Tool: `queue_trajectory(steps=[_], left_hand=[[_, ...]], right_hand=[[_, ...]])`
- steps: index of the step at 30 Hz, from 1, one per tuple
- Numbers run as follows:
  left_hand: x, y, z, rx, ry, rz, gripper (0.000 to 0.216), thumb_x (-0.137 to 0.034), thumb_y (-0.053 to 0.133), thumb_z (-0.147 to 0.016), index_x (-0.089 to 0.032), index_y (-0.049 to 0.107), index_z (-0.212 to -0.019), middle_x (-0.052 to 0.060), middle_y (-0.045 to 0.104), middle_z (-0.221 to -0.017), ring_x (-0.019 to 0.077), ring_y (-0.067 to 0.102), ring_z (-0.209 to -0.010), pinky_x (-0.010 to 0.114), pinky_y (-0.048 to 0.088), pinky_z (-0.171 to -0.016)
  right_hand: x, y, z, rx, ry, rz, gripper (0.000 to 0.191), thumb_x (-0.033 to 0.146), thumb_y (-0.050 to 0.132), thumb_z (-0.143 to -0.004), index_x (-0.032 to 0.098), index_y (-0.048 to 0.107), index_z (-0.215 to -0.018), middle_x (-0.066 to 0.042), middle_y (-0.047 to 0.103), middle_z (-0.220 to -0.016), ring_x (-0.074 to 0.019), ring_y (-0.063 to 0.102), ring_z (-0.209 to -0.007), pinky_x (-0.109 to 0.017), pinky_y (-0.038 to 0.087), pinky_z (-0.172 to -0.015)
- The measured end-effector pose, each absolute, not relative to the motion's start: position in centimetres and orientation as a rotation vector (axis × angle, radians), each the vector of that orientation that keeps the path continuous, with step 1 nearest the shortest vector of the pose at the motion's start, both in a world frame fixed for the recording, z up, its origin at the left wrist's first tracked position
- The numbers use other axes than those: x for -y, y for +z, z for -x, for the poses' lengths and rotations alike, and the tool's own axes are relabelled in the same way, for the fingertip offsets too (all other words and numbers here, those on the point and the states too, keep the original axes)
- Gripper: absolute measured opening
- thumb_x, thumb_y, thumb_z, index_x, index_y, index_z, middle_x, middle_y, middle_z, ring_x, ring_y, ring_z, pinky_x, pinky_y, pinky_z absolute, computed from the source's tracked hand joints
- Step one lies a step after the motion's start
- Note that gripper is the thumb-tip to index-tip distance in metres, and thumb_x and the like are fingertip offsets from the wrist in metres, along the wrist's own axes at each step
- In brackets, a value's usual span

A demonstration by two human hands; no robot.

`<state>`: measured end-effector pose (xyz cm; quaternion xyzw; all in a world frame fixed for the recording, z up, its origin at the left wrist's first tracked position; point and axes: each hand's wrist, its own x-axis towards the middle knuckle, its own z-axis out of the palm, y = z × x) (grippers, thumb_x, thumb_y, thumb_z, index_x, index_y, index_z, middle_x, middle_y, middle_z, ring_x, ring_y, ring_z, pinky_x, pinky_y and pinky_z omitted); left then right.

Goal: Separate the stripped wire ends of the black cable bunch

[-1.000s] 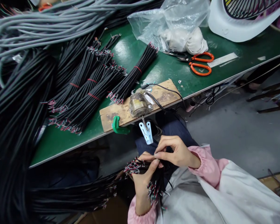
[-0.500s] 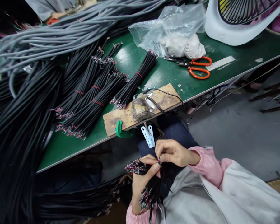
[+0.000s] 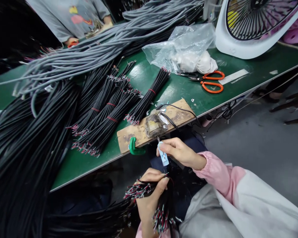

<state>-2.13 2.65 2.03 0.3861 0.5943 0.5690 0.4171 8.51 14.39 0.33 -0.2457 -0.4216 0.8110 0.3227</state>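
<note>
My left hand (image 3: 149,195) is closed around a thick bunch of short black cables (image 3: 161,208) with stripped red, green and white wire ends, held below the table edge. My right hand (image 3: 178,152) is raised to the light-blue clip (image 3: 163,155) that hangs from the wooden board (image 3: 141,132). Its fingers pinch a single black cable at the clip. On the board sits a lumpy taped block (image 3: 153,125) with black leads running from it. A green clamp (image 3: 134,148) fixes the board to the green table (image 3: 89,162).
Tied bundles of black cables (image 3: 106,112) lie on the table, with long black and grey cable heaps (image 3: 27,132) to the left. Orange scissors (image 3: 211,82), a plastic bag (image 3: 183,49) and a white fan (image 3: 253,29) sit at the right. Another person (image 3: 69,19) sits opposite.
My right hand rose from the bunch in my left hand up to the blue clip at the board. The camera tilted up, showing more of the far side.
</note>
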Motion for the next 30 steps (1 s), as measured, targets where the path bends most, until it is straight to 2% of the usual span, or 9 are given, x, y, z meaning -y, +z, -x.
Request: queue_trajectory(steps=[5, 13, 17, 21, 25, 30], left_hand=[[-3.0, 1.9, 1.5, -1.547, 1.485, -0.861, 0.007, -0.017, 0.077, -0.068, -0.019, 0.07, -0.067, -0.001, 0.061, -0.066, 0.0134, 0.059, -0.06, 0.023, 0.043, -0.052], [-3.9, 2.2, 0.6, -1.516, 1.495, -0.709, 0.013, -0.018, 0.078, -0.067, -0.016, 0.066, -0.063, -0.003, 0.056, -0.06, 0.0092, 0.052, -0.048, 0.022, 0.037, -0.043], [-4.0, 2.4, 0.6, -1.487, 1.501, -0.696, 0.013, -0.017, 0.078, -0.067, -0.017, 0.066, -0.063, -0.004, 0.055, -0.058, 0.0082, 0.05, -0.045, 0.022, 0.037, -0.042], [-3.9, 2.5, 0.7, -1.493, 1.491, -0.709, 0.013, -0.017, 0.078, -0.067, -0.016, 0.066, -0.063, -0.004, 0.057, -0.06, 0.0077, 0.05, -0.044, 0.022, 0.036, -0.041], [-3.7, 2.3, 0.7, -1.489, 1.493, -0.703, 0.01, -0.016, 0.078, -0.067, -0.017, 0.068, -0.065, -0.003, 0.057, -0.061, 0.0076, 0.05, -0.044, 0.021, 0.036, -0.041], [-3.2, 1.9, 1.4, -1.503, 1.449, -0.804, 0.01, -0.014, 0.077, -0.067, -0.016, 0.068, -0.064, -0.001, 0.06, -0.061, 0.011, 0.056, -0.05, 0.022, 0.041, -0.045]], right_hand=[[-13.8, -0.5, -8.1, 0.769, 2.315, 0.447, 0.047, 0.055, 0.068, -0.075, 0.008, 0.067, -0.07, 0.001, 0.054, -0.059, -0.0061, 0.044, -0.051, -0.019, 0.034, -0.049], [-13.8, -1.0, -8.2, 0.683, 2.404, 0.284, 0.046, 0.052, 0.066, -0.08, 0.007, 0.067, -0.077, 0.001, 0.054, -0.061, -0.0066, 0.048, -0.052, -0.019, 0.035, -0.05], [-13.7, -1.4, -8.2, 0.691, 2.439, 0.26, 0.05, 0.056, 0.065, -0.078, 0.007, 0.067, -0.071, -0.001, 0.056, -0.063, -0.0071, 0.049, -0.054, -0.019, 0.035, -0.051], [-13.6, -2.4, -8.4, 0.636, 2.422, 0.3, 0.052, 0.058, 0.066, -0.076, 0.007, 0.066, -0.068, -0.002, 0.057, -0.063, -0.0084, 0.048, -0.058, -0.021, 0.036, -0.054], [-13.3, -3.6, -9.3, 0.6, 2.416, 0.396, 0.049, 0.057, 0.067, -0.076, 0.008, 0.067, -0.075, -0.003, 0.059, -0.066, -0.0081, 0.047, -0.058, -0.021, 0.033, -0.054], [-12.4, -3.9, -11.3, 0.816, 2.263, 0.607, 0.04, 0.05, 0.071, -0.075, 0.01, 0.064, -0.076, 0.0, 0.057, -0.065, -0.0073, 0.046, -0.057, -0.021, 0.034, -0.055]])
